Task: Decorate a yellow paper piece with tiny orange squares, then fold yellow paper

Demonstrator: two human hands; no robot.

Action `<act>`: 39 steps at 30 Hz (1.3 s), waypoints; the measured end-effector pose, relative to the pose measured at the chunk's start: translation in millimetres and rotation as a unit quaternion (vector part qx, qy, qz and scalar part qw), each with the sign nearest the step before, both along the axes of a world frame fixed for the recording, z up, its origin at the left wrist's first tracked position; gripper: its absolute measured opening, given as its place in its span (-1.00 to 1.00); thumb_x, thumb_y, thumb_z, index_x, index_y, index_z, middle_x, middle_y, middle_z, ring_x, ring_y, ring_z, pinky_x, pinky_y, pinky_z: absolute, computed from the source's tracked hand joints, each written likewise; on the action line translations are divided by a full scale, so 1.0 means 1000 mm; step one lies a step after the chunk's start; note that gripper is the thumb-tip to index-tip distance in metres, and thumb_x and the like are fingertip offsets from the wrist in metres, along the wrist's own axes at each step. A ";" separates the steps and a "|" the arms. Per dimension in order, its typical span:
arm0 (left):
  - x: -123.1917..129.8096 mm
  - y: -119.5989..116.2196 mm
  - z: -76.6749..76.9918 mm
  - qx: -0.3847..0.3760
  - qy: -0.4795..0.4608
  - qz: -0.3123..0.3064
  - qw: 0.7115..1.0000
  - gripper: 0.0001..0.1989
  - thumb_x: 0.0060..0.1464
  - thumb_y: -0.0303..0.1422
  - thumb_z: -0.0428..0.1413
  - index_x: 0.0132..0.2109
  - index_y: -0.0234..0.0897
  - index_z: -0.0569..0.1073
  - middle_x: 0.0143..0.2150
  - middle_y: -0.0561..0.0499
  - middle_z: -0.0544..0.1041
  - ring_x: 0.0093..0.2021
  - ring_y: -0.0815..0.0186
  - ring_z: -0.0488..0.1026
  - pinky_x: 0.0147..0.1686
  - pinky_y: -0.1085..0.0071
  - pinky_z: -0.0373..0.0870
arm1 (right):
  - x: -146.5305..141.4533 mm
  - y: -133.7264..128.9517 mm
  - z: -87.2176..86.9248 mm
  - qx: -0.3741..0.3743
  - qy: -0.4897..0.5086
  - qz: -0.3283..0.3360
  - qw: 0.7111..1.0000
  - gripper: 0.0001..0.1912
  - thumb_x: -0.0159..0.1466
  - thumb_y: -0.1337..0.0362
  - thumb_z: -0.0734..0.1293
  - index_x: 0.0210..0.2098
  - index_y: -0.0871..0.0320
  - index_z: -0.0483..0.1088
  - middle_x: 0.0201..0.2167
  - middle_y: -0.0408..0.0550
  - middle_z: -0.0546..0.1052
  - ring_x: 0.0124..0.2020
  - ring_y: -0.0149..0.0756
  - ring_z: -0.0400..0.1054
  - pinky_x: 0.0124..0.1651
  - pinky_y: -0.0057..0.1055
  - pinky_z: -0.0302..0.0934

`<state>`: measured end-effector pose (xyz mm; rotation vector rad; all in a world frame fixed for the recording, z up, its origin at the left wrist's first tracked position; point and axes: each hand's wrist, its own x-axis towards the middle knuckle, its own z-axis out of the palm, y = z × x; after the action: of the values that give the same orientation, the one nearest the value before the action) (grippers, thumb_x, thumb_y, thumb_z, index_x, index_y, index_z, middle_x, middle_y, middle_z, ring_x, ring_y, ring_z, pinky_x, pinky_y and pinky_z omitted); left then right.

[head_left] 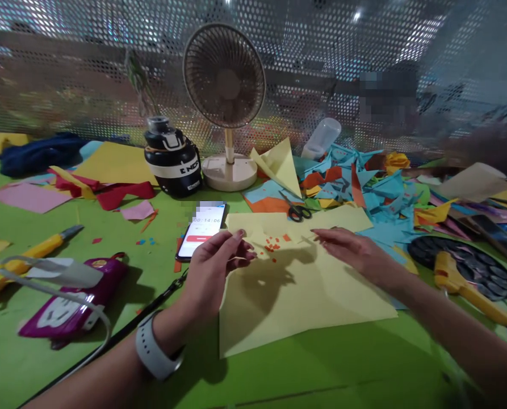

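Note:
My left hand (219, 258), with a white watch (157, 346) on its wrist, has its fingers curled above the left edge of a pale yellow paper sheet (304, 295). Something thin and pale shows at those fingertips, too small to name. Over the right part of the sheet, my right hand (357, 253) reaches in with fingers stretched out and nothing seen in them. Small orange paper bits (272, 245) lie on the sheet between both hands. Black-handled scissors (299, 212) rest at the sheet's far edge.
A lit phone (202, 230), black jug (172, 162) and fan (230, 113) stand beyond the sheet. Left are a yellow cutter (36, 258) and purple pouch-like item (83, 301). Right are blue folded papers (355, 176), a black palette (483, 267) and yellow glue gun (466, 284).

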<state>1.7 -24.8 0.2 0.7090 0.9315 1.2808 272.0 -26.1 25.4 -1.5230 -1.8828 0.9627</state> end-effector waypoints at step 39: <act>0.002 -0.001 -0.003 0.001 -0.003 -0.017 1.000 -0.87 -0.06 -0.34 0.27 -0.42 -0.31 0.51 -0.49 0.07 0.53 -0.51 0.45 0.46 -0.48 0.56 0.36 | -0.044 0.002 -0.027 0.078 -0.162 0.132 0.975 -0.48 0.27 -0.09 0.19 0.12 -0.02 0.35 0.29 0.07 0.16 0.28 0.02 -0.02 0.22 0.13 -0.07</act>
<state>3.9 -25.8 -3.3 0.7185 0.9090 1.2528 228.0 -24.2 -1.1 -1.4266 -2.3796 0.6821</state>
